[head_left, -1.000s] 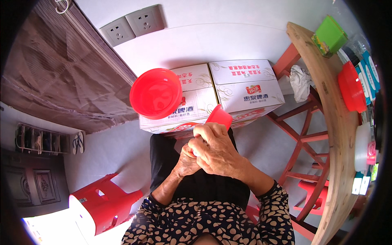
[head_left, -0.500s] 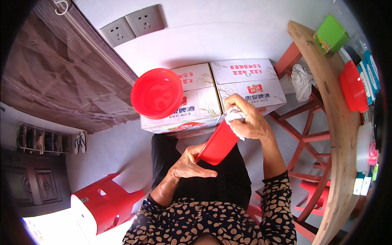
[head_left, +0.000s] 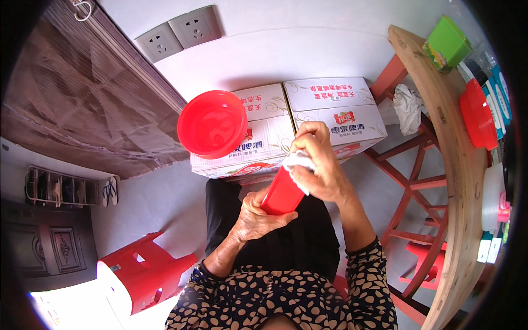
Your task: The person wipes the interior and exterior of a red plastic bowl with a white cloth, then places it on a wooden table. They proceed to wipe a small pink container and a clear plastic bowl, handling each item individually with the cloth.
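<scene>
"What stands off beyond the left hand (head_left: 254,221)?"

"A red stool (head_left: 146,269), well apart from it. Nearer, up past the fingers, a round red bowl (head_left: 212,124) sits on the left carton (head_left: 269,132), its glossy bottom showing."

"And that hand itself?"

"It grips the lower end of a red container (head_left: 279,192), thumb along the near edge. A smooth, plain red thing, one long flat side showing; I can't see what's in it."

"So it's between the hands?"

"Yes, above the dark trousers (head_left: 308,253), slanting up from the left hand toward the right hand (head_left: 322,168). That one has a crumpled white cloth (head_left: 298,159) bunched in its grasp, pressed to the container's upper end."

"And farther right?"

"Just beyond the right hand, the right carton (head_left: 324,115), flaps down, contents hidden. Well off to its right, a wooden bench (head_left: 465,209) carries a green box (head_left: 446,44) and another red bowl (head_left: 477,115); what they hold, I can't tell."
</scene>
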The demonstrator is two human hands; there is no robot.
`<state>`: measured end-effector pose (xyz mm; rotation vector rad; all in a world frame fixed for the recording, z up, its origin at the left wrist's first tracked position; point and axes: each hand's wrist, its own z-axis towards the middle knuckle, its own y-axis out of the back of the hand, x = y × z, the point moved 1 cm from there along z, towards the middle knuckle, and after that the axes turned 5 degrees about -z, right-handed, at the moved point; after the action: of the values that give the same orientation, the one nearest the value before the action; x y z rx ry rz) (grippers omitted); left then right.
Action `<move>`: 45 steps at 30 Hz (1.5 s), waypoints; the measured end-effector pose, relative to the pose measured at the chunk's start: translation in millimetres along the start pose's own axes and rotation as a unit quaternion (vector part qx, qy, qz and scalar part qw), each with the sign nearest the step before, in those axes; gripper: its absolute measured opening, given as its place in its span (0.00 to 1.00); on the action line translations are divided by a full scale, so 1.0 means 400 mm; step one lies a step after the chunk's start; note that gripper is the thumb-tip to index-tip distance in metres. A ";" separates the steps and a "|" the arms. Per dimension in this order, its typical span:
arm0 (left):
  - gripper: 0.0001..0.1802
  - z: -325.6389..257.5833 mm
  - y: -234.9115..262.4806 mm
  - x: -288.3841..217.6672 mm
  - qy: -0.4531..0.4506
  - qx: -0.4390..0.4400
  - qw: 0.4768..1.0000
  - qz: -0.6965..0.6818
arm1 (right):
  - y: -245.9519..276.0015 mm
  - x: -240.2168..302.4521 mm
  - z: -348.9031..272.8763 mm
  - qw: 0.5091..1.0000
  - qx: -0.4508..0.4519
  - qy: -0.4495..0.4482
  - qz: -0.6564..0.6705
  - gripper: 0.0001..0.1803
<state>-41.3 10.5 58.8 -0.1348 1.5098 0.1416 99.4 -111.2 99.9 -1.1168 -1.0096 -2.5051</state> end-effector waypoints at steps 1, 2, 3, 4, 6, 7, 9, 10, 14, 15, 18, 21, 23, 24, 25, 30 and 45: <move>0.25 -0.004 -0.002 0.004 -0.004 0.005 1.000 -0.010 | 0.004 -0.021 0.001 0.997 0.007 -0.043 0.067 0.13; 0.25 -0.005 -0.004 0.006 -0.004 0.004 1.000 -0.022 | 0.009 -0.033 0.007 0.993 0.002 -0.052 0.108 0.12; 0.25 -0.006 -0.006 0.008 -0.004 0.003 0.999 -0.035 | 0.016 -0.034 0.002 0.958 0.013 -0.174 0.226 0.10; 0.25 -0.007 -0.008 0.009 -0.003 0.004 0.999 -0.048 | 0.019 -0.046 -0.002 0.952 -0.012 -0.196 0.234 0.09; 0.25 -0.006 -0.009 0.018 -0.003 0.009 0.998 -0.057 | 0.000 -0.080 -0.013 0.948 -0.120 -0.196 0.219 0.09; 0.26 -0.007 -0.006 0.025 -0.002 0.008 0.998 -0.060 | -0.010 -0.075 -0.011 0.948 -0.143 -0.204 0.196 0.09; 0.27 -0.006 -0.010 0.038 0.000 -0.011 0.995 -0.096 | -0.031 -0.055 -0.016 0.946 -0.190 -0.219 0.147 0.09; 0.27 -0.006 -0.011 0.041 0.001 -0.020 0.993 -0.114 | -0.043 -0.039 -0.017 0.954 -0.193 -0.181 0.140 0.10; 0.29 -0.010 -0.006 0.046 0.017 -0.040 0.991 -0.129 | -0.081 0.010 -0.043 0.982 -0.178 -0.051 -0.039 0.17; 0.29 -0.011 -0.004 0.052 0.020 -0.047 0.990 -0.129 | -0.079 0.031 -0.053 0.988 -0.144 -0.021 -0.059 0.17; 0.28 -0.014 0.015 0.087 -0.022 -0.036 0.991 -0.126 | -0.100 0.089 -0.065 0.983 -0.057 0.127 -0.118 0.15; 0.27 -0.018 0.006 0.060 -0.003 -0.048 0.982 -0.181 | -0.093 0.096 -0.060 0.981 -0.062 0.124 -0.134 0.15; 0.26 -0.021 0.015 0.047 0.009 -0.025 0.992 -0.127 | -0.058 0.096 -0.037 0.989 -0.060 0.072 -0.115 0.16; 0.27 -0.021 0.011 0.037 0.012 -0.028 0.992 -0.126 | -0.052 0.077 -0.029 0.991 -0.078 0.043 -0.097 0.16; 0.28 -0.023 0.007 0.031 0.000 -0.041 0.990 -0.131 | -0.049 0.058 -0.030 0.995 -0.095 0.013 -0.042 0.16; 0.27 -0.036 0.015 0.036 0.002 -0.022 0.991 -0.130 | -0.035 -0.054 -0.033 0.976 -0.098 -0.130 0.144 0.11; 0.31 -0.004 0.008 0.041 0.017 -0.051 0.973 -0.223 | -0.067 -0.033 -0.040 0.988 -0.148 -0.030 -0.006 0.14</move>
<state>-42.6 13.5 42.3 -0.5560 1.4710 -0.1435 87.2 -103.1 69.2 -1.2740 -0.6705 -2.7100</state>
